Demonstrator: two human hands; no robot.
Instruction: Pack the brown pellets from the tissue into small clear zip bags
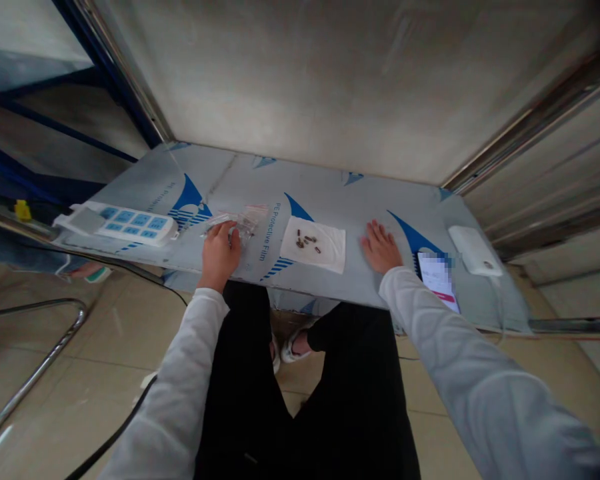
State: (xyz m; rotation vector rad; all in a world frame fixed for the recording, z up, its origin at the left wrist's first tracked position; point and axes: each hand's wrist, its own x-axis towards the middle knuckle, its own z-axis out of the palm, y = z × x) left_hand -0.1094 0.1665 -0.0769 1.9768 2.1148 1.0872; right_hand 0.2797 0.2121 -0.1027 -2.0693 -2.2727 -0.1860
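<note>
1. Power strip [135, 223]: white plastic, blue square panels, far left.
2. Left hand [221, 250]: fingers curled over thin clear plastic bags [250, 217]; can't tell if gripping.
3. Brown pieces [307, 240]: small, elongated, axes mixed, on flat white sheet [331, 250]; right hand [381, 248] nearer.
4. Right hand: palm down on film-covered tabletop [310, 183], fingers slightly spread, nothing held; pieces lie to its left.
5. Phone [436, 280]: flat, lit.

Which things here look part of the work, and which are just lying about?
Probably part of the work:
plastic bags, at the left hand
white sheet
small dark pieces, on the sheet

Probably just lying about:
power strip
phone
white box
</note>
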